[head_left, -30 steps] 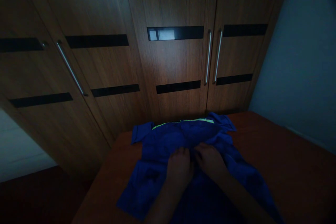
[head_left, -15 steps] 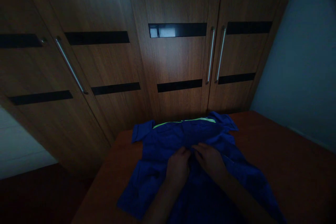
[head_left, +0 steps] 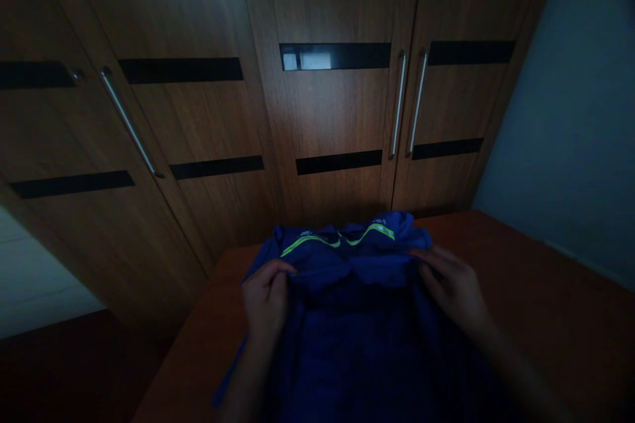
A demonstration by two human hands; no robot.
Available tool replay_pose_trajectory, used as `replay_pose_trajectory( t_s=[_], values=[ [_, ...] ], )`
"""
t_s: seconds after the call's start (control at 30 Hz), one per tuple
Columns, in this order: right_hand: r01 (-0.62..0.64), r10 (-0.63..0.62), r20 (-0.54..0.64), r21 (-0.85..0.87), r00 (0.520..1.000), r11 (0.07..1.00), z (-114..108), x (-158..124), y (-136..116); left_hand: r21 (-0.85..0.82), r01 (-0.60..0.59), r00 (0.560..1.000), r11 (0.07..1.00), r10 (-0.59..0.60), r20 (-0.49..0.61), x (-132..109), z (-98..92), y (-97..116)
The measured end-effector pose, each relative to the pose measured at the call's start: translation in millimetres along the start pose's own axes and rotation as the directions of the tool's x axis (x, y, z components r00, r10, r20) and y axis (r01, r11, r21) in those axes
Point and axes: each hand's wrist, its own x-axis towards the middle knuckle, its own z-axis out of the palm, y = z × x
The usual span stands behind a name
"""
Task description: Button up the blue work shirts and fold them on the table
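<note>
Head view: at six o'clock, a blue garment lies on the table, its cloth held spread. The left hand at seven o'clock and the right hand at four pinch opposite edges. Uneven pulling could skew the cloth or slip an edge free. Beyond, at twelve, a wardrobe blocks the far side; a wall stands at two.

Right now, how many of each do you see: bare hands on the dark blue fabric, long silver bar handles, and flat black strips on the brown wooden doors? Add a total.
Bare hands on the dark blue fabric, left hand and right hand: 2
Long silver bar handles: 3
Flat black strips: 8
Total: 13
</note>
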Motion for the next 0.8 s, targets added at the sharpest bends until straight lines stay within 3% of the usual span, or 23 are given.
replay_pose_trajectory(
  t_s=[0.07,0.13,0.17,0.2,0.27,0.37,0.47,0.57,0.63,0.7,0.8],
  values=[
    [-0.024,0.03,0.132,-0.049,0.991,0.999,2.0,-4.9,-2.9,0.191,-0.001,0.971,0.982,-0.045,0.237,-0.8,3.7,-3.5],
    [-0.066,0.108,0.326,-0.138,0.939,0.988,10.1,-9.9,-5.3,0.392,-0.085,0.875,0.916,-0.12,0.47,-4.9,13.2,-5.2],
    [-0.068,0.138,0.402,-0.185,0.905,0.98,14.9,-12.2,-6.2,0.465,-0.123,0.835,0.876,-0.162,0.526,-7.9,18.5,-5.2],
    [-0.057,0.156,0.45,-0.226,0.879,0.972,19.5,-14.2,-7.0,0.517,-0.143,0.817,0.844,-0.194,0.543,-11.0,23.3,-4.5],
    [-0.024,0.16,0.466,-0.285,0.87,0.958,26.0,-16.7,-9.3,0.57,-0.142,0.84,0.809,-0.206,0.502,-17.0,29.5,-0.1],
    [0.009,0.124,0.411,-0.307,0.903,0.952,27.7,-16.7,-19.5,0.645,-0.21,0.893,0.734,-0.124,0.432,-23.0,30.1,14.6],
    [0.081,-0.005,0.362,-0.193,0.932,0.978,27.0,-13.9,-40.5,0.666,-0.287,0.918,0.689,0.0,0.396,-28.5,30.3,34.5],
    [0.167,-0.134,0.36,-0.062,0.923,0.984,35.8,-11.8,-62.4,0.531,-0.368,0.894,0.763,0.132,0.429,-37.5,42.2,48.4],
    [0.188,-0.153,0.395,-0.052,0.906,0.981,47.5,-11.4,-70.1,0.412,-0.404,0.859,0.817,0.184,0.479,-44.8,55.8,49.3],
    [0.189,-0.137,0.448,-0.073,0.884,0.979,60.1,-11.5,-71.4,0.359,-0.381,0.844,0.852,0.163,0.511,-51.1,69.5,43.5],
    [0.145,-0.096,0.475,-0.068,0.875,0.987,73.5,-12.2,-67.6,0.356,-0.319,0.86,0.878,0.11,0.499,-55.5,82.7,29.4]
  ],
)
